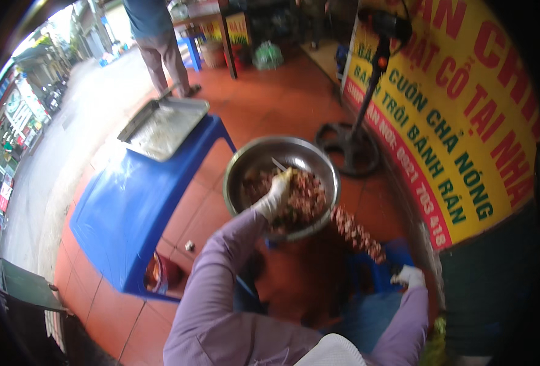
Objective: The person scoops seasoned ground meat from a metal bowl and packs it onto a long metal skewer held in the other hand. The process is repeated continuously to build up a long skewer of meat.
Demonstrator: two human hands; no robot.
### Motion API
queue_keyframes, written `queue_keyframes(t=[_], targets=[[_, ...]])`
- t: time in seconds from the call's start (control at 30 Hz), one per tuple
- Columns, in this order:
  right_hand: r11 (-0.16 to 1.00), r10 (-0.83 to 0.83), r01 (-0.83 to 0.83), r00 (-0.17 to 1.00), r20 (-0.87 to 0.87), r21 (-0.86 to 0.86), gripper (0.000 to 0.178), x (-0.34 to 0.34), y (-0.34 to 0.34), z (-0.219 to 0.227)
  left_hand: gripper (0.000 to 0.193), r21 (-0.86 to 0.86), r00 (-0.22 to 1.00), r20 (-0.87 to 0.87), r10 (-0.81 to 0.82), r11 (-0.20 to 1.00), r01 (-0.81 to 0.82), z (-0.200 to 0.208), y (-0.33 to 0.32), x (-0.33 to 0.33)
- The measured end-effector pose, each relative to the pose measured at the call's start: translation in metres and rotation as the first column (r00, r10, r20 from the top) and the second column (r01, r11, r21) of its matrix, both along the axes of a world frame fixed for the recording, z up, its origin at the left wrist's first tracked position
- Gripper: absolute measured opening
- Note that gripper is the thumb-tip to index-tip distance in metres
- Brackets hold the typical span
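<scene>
A wide steel bowl (294,147) holds many chunks of raw meat (309,198) with bits of green among them. My left hand (274,198), in a whitish glove, reaches down into this meat; its fingertips look yellowish and their grip is not clear. A thin pale piece sticks up beside those fingers. Low on the right, my right hand (411,277), also gloved, is closed on the near end of a long meat skewer (358,235). The skewer slants up and left, its far end by the bowl's right rim.
On the left stands a blue plastic table (127,210) bearing a metal tray (160,131). Beneath it is a reddish bucket (166,273). A pole stand (349,146) and a yellow sign (465,116) border the right. A person (160,46) stands beyond the tray.
</scene>
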State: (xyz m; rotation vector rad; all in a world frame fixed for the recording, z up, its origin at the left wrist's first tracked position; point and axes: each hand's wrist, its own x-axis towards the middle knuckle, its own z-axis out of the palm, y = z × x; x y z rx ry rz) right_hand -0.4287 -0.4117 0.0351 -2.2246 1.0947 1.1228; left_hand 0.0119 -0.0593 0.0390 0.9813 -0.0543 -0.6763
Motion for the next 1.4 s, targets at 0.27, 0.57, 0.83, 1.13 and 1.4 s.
queue_keyframes(t=[0.27, 0.57, 0.83, 1.13, 1.4], targets=[[0.981, -0.115, 0.115, 0.993, -0.009, 0.155, 0.013, 0.01, 0.006, 0.0, 0.037, 0.423, 0.833, 0.116, -0.541, 0.786, 0.452, -0.022, 0.067, 0.048], [0.984, -0.135, 0.137, 0.991, -0.023, 0.118, 0.02, -0.005, -0.013, -0.023, 0.031, 0.994, 0.557, 0.111, -0.823, 0.09, -0.066, 0.002, 0.094, 0.064], [0.982, -0.149, 0.151, 0.989, -0.019, 0.116, 0.022, 0.0, -0.012, -0.017, 0.036, 0.977, 0.334, 0.116, -0.935, 0.047, -0.209, -0.029, 0.062, 0.05], [0.965, -0.227, 0.226, 0.974, -0.009, 0.132, 0.021, 0.006, -0.001, -0.004, 0.015, 0.723, 0.86, 0.219, -0.462, 0.668, 0.175, -0.001, 0.081, 0.058], [0.961, -0.231, 0.23, 0.973, -0.014, 0.155, 0.015, 0.014, 0.004, 0.002, 0.014, 0.114, 0.993, 0.077, -0.091, 0.99, 0.082, -0.018, 0.088, 0.075]])
